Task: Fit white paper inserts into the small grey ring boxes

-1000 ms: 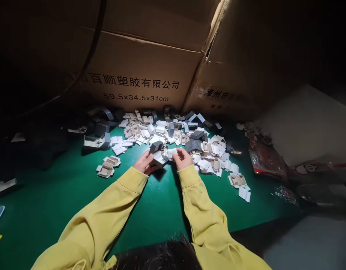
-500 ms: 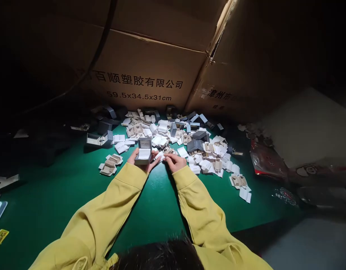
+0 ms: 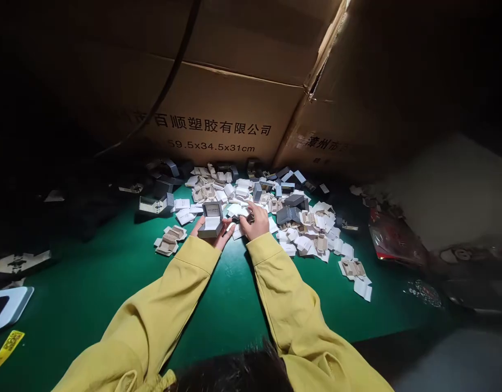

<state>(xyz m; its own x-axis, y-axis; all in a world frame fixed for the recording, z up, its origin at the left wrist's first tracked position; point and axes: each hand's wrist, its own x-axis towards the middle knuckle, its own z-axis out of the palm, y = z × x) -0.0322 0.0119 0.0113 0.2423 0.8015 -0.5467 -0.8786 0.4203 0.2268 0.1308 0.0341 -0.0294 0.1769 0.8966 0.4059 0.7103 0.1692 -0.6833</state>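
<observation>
My left hand point(image 3: 222, 235) grips a small grey jewelry box point(image 3: 211, 231) from below and the sides. The box's lid stands raised, with dark print on its light lining, and a white insert fills its base. Just to the right, my right hand point(image 3: 257, 222) is over the near edge of a heap of white folded card inserts point(image 3: 239, 209). Its thumb and forefinger are apart and the fingertips touch the cards; no held piece can be made out.
Several grey boxes point(image 3: 289, 213) lie among the cards, and another open box point(image 3: 155, 206) stands to the left. Large cardboard cartons point(image 3: 234, 103) wall off the back of the green table point(image 3: 218, 305). A red plastic packet point(image 3: 393, 239) lies right; a phone-like white object point(image 3: 14, 307) lies left.
My right hand has moved from a pinch beside the box to farther forward over the heap, its fingers spreading. My left hand still holds the box. The whole view has shifted slightly.
</observation>
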